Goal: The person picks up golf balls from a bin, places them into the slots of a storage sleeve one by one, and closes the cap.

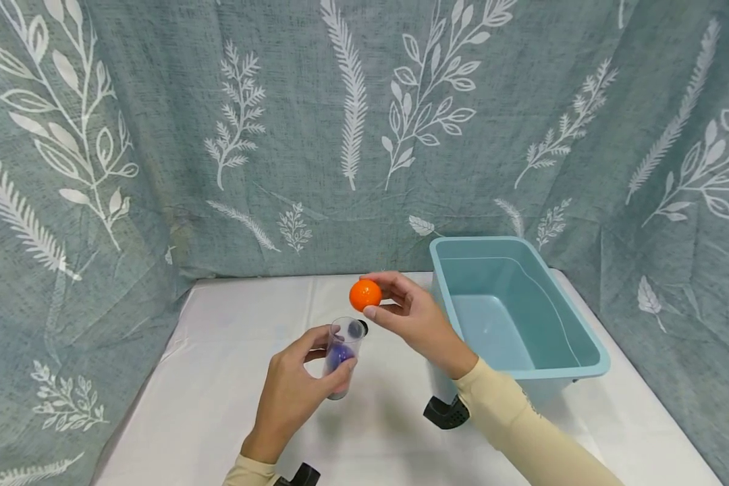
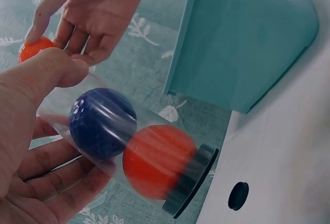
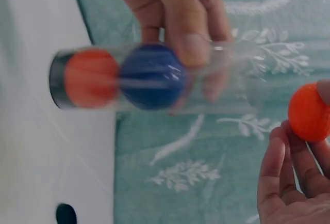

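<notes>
Head view has the right hand [image 1: 422,320] pinching a bright orange ball [image 1: 365,295] between thumb and fingers, just above the mouth of a clear tube [image 1: 354,347] and apart from it. The left hand [image 1: 300,381] curls thumb and fingers round that tube, which leans slightly, uncapped end up. Inside, a blue ball [image 3: 153,77] lies next to a reddish ball [image 3: 92,78], which sits against the dark end cap [image 2: 192,182].

I take the step to be loading the tube ball by ball (one moment alone cannot rule out unloading). If so, the next move calls for centring the orange ball over the mouth and releasing it while the left hand steadies the tube.

Farther out, a loose black cap [image 2: 238,196] lies on the white table [image 1: 231,337]; the teal bin [image 1: 583,354] stands to the right.

Seen from the head, the left thumb covers much of the reddish ball, and the tube's rim overlaps the loose black cap. The left wrist camera loses the mouth behind the thumb; the right one crops the right hand.
</notes>
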### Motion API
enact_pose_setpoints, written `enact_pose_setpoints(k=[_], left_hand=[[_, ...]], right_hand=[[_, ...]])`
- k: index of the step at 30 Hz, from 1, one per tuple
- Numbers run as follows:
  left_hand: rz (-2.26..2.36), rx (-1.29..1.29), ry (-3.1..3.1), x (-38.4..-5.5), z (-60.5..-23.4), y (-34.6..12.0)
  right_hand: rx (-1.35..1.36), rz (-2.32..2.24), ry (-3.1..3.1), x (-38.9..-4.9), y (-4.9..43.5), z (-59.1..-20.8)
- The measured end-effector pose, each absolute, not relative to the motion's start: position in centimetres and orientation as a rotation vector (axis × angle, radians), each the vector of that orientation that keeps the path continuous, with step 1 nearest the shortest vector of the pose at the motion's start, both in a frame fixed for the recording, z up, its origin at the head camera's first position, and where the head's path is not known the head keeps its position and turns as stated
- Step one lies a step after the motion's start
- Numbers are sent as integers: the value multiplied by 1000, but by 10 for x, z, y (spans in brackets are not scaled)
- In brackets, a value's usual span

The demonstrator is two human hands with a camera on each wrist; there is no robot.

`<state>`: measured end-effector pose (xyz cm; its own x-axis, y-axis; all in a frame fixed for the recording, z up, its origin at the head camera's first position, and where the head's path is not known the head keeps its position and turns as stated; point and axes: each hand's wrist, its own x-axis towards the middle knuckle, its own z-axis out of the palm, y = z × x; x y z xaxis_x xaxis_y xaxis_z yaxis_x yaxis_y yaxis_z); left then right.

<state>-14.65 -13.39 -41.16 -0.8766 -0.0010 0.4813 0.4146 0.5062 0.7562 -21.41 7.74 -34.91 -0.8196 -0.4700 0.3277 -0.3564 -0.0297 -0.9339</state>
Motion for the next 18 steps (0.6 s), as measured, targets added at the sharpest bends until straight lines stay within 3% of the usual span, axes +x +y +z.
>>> enact_pose_setpoints(k=[18], left_hand=[[-1344, -342, -2324, -146, -413, -133]], right_hand=[[-970, -1931, 2080, -207, 62, -377]])
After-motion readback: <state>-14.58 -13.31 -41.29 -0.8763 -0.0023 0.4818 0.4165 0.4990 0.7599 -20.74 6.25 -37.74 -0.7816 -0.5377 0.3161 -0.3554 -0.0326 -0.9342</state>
